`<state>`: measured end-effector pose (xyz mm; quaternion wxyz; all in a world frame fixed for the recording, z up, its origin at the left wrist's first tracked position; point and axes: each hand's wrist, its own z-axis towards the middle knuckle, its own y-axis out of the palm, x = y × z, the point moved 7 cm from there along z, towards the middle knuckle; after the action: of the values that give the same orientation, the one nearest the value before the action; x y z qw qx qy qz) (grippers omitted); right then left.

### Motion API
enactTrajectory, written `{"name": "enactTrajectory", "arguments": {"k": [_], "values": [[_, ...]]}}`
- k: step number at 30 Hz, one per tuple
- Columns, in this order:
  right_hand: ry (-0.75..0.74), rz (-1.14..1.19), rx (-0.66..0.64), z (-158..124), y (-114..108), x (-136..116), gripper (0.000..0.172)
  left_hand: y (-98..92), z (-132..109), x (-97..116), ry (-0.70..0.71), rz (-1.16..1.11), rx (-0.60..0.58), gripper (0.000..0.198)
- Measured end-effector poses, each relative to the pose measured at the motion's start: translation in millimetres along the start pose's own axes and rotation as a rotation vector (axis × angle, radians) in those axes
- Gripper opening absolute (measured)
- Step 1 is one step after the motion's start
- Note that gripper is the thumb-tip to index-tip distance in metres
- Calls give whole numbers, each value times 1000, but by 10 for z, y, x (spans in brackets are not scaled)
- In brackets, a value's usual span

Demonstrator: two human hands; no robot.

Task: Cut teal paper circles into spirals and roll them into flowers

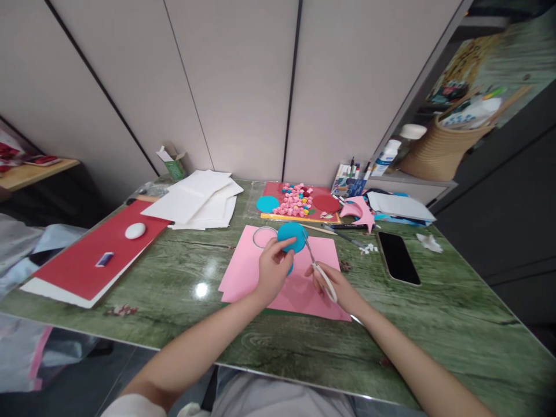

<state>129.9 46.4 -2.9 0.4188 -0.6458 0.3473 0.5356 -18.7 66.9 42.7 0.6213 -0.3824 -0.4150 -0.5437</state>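
Left hand pinches teal disc; right hand grips scissors at its edge. Blades near fingertips: nick risk, or crooked cut.

Colours on the green worktop

Worktop: glossy green, wood-grain streaks. Flat pink paper sheet at centre; round teal paper disc on it, white-handled metal scissors beside it. Long red card sheet with white underside, carrying a white oval pebble-like lump and a small purple-and-white piece. White paper stack. Red board with pink, yellow, blue bits, plus teal and red discs. Black slab phone. Tan woven basket.
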Motion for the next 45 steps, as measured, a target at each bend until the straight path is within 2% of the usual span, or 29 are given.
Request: {"name": "enactTrajectory", "arguments": {"k": [17, 30, 45], "values": [[-2, 25, -16, -4, 16, 0, 34, -19, 5, 2, -4, -5, 4, 25], [7, 27, -25, 0, 19, 24, 33, -44, 20, -26, -3, -36, 50, 27], [-3, 16, 5, -8, 22, 28, 35, -4, -7, -11, -2, 1, 8, 25]]}}
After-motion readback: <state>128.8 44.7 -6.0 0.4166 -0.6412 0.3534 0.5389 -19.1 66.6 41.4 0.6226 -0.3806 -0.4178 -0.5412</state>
